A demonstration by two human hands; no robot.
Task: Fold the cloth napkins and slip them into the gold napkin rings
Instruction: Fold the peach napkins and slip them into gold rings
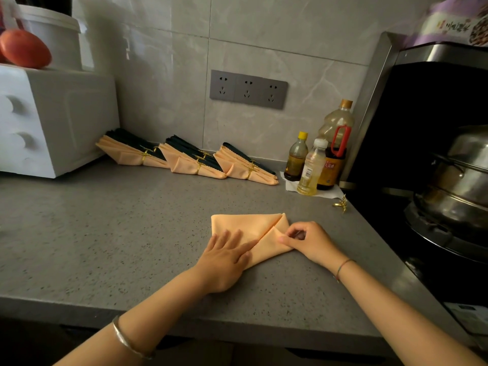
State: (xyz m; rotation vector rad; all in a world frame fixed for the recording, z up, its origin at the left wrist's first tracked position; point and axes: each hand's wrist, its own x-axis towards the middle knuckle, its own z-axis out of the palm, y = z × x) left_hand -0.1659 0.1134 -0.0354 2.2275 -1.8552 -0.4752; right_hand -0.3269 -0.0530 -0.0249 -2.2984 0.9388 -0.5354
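Observation:
A peach cloth napkin [244, 225] lies folded into a triangle on the grey counter [111, 233]. My left hand [224, 260] presses flat on its near left part with straight fingers. My right hand [306, 241] pinches the napkin's right flap between thumb and fingertips. A loose gold napkin ring [340, 204] lies on the counter to the far right of the napkin, near the stove. Against the back wall lean three bundles of folded peach and dark napkins [137, 151], [192, 162], [245, 165], each held in gold rings.
Three oil and sauce bottles [324, 154] stand on a white paper at the back right. A stove with steel pots [456, 186] is on the right. A white drawer box [42, 120] stands at the left, with a tomato on top. Wall sockets [248, 88] sit behind.

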